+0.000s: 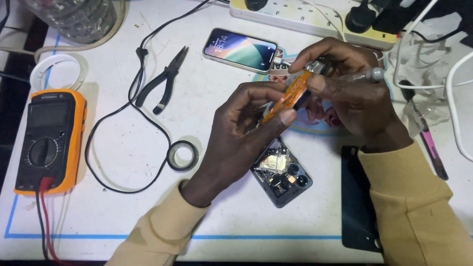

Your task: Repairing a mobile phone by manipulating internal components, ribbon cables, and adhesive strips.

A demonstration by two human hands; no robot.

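1. Head view, and it's the only one. Both hands are up over the middle of the white worktop (123, 148), working on a small orange tube (290, 96).
2. Left hand (241, 133) is clenched round the lower end of the orange tube, thumb tip pressed on its side.
3. Right hand (345, 93) pinches the upper end of that same tube, thumb on top. It also has a clear-handled tool (367, 75) tucked along the fingers, with the rounded end poking out toward the right edge. Can't tell what kind of tip it has, the fingers hide it.
4. Right under the hands, a bit toward the near edge, lies an opened phone (281, 175), back off, with the board and camera bits showing. It's flat on the worktop and neither hand touches it.
5. Just beside it toward the right edge is a dark flat panel (357, 197), partly under the right sleeve.
6. Toward the far edge there's a second phone (240, 50) with its screen lit, and behind that a white power strip (305, 17) with black plugs in it.
7. Left of the hands: black pliers (165, 81), a roll of black tape (182, 155) lying flat, and a black cable (111, 118) looping around between them.
8. At the left edge sits an orange multimeter (49, 140) with a red lead trailing off the near edge, and a white ring (55, 69) just beyond it.
9. Near the right edge, a pink-handled tool (433, 150) lies among white cables.
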